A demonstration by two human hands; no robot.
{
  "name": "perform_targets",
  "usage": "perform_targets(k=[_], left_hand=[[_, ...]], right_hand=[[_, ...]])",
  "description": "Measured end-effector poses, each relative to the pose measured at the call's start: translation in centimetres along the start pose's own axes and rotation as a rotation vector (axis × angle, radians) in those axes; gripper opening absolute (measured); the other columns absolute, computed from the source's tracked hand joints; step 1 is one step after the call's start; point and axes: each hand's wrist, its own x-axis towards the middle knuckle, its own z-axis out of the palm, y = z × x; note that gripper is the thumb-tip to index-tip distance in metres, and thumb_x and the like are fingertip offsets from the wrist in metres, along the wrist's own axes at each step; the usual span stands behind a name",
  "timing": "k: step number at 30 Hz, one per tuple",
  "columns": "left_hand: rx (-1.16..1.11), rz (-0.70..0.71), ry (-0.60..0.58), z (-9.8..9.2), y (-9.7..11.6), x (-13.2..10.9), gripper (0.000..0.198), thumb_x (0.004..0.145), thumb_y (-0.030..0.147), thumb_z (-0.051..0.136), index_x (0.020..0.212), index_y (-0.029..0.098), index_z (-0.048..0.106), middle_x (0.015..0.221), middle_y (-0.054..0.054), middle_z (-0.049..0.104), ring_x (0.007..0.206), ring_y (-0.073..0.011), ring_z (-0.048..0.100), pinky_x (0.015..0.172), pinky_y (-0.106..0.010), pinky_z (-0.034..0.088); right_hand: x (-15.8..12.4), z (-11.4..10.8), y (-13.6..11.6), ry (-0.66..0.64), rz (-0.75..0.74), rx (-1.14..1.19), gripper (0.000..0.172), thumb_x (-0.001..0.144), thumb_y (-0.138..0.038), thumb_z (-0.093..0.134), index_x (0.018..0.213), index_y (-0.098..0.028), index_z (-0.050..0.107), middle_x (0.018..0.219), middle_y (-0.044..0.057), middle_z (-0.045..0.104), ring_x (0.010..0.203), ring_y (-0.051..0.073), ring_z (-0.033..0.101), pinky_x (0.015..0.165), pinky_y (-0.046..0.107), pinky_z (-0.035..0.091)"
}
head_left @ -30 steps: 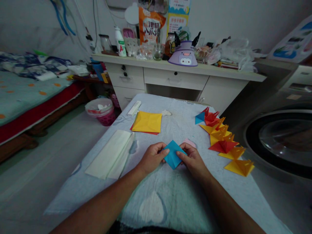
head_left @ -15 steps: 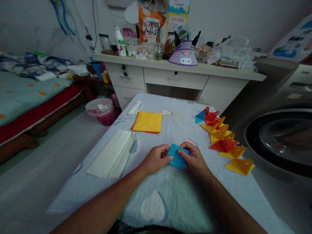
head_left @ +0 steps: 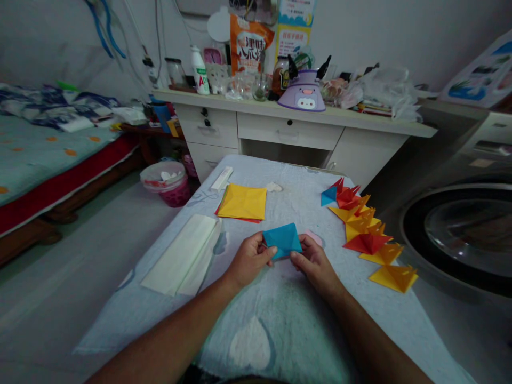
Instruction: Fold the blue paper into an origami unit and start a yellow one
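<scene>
Paper (head_left: 283, 240), blue, swung edge-up below the yellow stack (head_left: 243, 202)
Nearer the wearer than that stack, left hand (head_left: 250, 261) pinches the paper's left edge — a point-up diamond a second ago, so likely repositioned, not newly creased — while right hand (head_left: 316, 260) pinches its lower right corner; folded figures (head_left: 368, 242) sit right of the stack.

Bare forearms (head_left: 180, 332), fingers (head_left: 300, 261) — dark clothing (head_left: 199, 376)
</scene>
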Motion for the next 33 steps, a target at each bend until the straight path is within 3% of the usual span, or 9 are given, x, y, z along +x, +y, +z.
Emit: perform_targets(k=[3, 9, 17, 23, 29, 33], left_hand=[[-0.013, 0.052, 0.017, 0.0, 0.3, -0.1, 0.030, 0.078, 0.032, 0.066, 0.101, 0.016, 0.056, 0.083, 0.000, 0.059, 0.060, -0.0089, 0.051, 0.056, -0.021, 0.043], [0.109, 0.150, 0.121, -0.1, 1.2, -0.9, 0.059, 0.078, 0.027, 0.069, 0.130, 0.023, 0.040, 0.101, -0.001, 0.056, 0.067, -0.0080, 0.051, 0.062, -0.020, 0.041], [0.261, 0.149, 0.115, -0.5, 1.1, -1.0, 0.021, 0.081, 0.025, 0.063, 0.100, 0.018, 0.058, 0.077, 0.002, 0.057, 0.067, -0.0112, 0.051, 0.062, -0.022, 0.039], [0.222, 0.227, 0.161, -0.3, 0.9, -1.0, 0.056, 0.078, 0.018, 0.064, 0.129, 0.025, 0.041, 0.108, -0.002, 0.058, 0.071, -0.0090, 0.054, 0.064, -0.021, 0.042], [0.356, 0.296, 0.145, -0.4, 0.3, -1.3, 0.045, 0.084, 0.020, 0.061, 0.125, 0.023, 0.042, 0.091, 0.000, 0.054, 0.068, -0.0104, 0.051, 0.062, -0.022, 0.042], [0.360, 0.295, 0.156, -0.5, 0.2, -1.3, 0.039, 0.084, 0.021, 0.062, 0.118, 0.023, 0.042, 0.093, 0.000, 0.055, 0.068, -0.0103, 0.052, 0.059, -0.021, 0.040]], right_hand=[[0.0, -0.1, 0.4, -0.018, 0.004, -0.054, 0.028, 0.081, -0.045, 0.068, 0.087, -0.020, 0.058, 0.066, -0.004, 0.050, 0.054, 0.009, 0.040, 0.051, 0.022, 0.034], [-0.1, -0.3, 0.4, 0.003, -0.007, -0.097, 0.025, 0.083, -0.043, 0.067, 0.088, -0.019, 0.060, 0.066, -0.004, 0.050, 0.056, 0.010, 0.042, 0.051, 0.022, 0.034], [-0.1, 0.1, 0.3, -0.010, -0.015, -0.087, 0.025, 0.084, -0.044, 0.066, 0.087, -0.020, 0.059, 0.066, -0.004, 0.050, 0.056, 0.010, 0.043, 0.052, 0.022, 0.035], [-0.1, -0.3, 0.9, 0.013, -0.010, -0.096, 0.026, 0.087, -0.045, 0.061, 0.088, -0.020, 0.057, 0.068, -0.003, 0.053, 0.057, 0.010, 0.047, 0.053, 0.022, 0.038], [-0.1, -0.4, 0.9, 0.030, -0.005, -0.094, 0.025, 0.088, -0.044, 0.062, 0.089, -0.020, 0.059, 0.069, -0.002, 0.054, 0.059, 0.010, 0.050, 0.054, 0.022, 0.040], [-0.1, -0.3, 0.7, 0.030, -0.010, -0.090, 0.026, 0.087, -0.045, 0.062, 0.087, -0.019, 0.059, 0.068, -0.003, 0.053, 0.058, 0.010, 0.048, 0.054, 0.022, 0.039]])
